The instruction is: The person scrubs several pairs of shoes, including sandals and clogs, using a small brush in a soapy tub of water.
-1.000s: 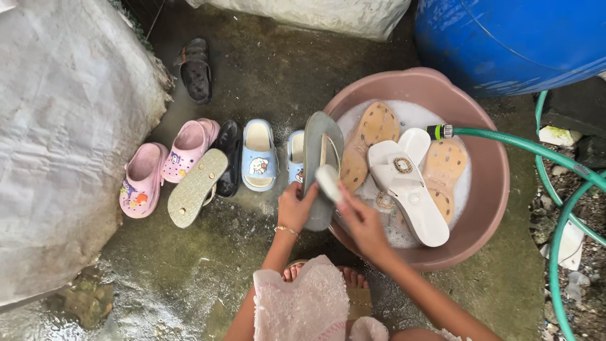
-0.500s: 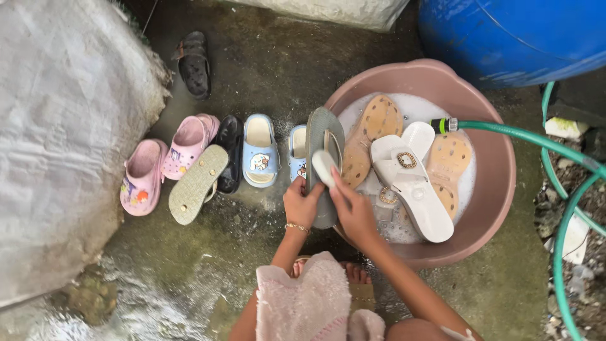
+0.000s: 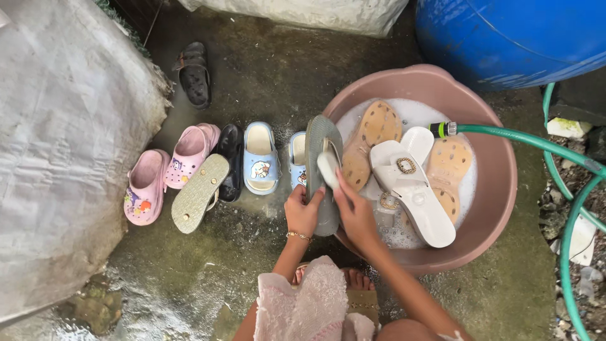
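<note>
My left hand (image 3: 302, 211) grips the lower part of a grey-green flip-flop (image 3: 320, 142), held on edge at the rim of a brown basin (image 3: 499, 189). My right hand (image 3: 355, 215) holds a small white brush (image 3: 328, 169) against the flip-flop's strap side. In the basin's soapy water lie a white sandal with a gold buckle (image 3: 413, 189), another white sandal (image 3: 416, 142) and two tan perforated soles (image 3: 372, 136) (image 3: 449, 165).
On the wet concrete to the left stand pink clogs (image 3: 144, 194) (image 3: 189, 155), a matching flip-flop sole-up (image 3: 200, 193), a black shoe (image 3: 230, 155), light blue slides (image 3: 261, 158) and a black sandal (image 3: 194, 74). A green hose (image 3: 524, 144) enters the basin. A blue drum (image 3: 511, 35) stands behind, and a grey tarp (image 3: 63, 139) at the left.
My right hand has moved the brush up along the flip-flop and then slightly back down. My left hand keeps its grip on the flip-flop.
</note>
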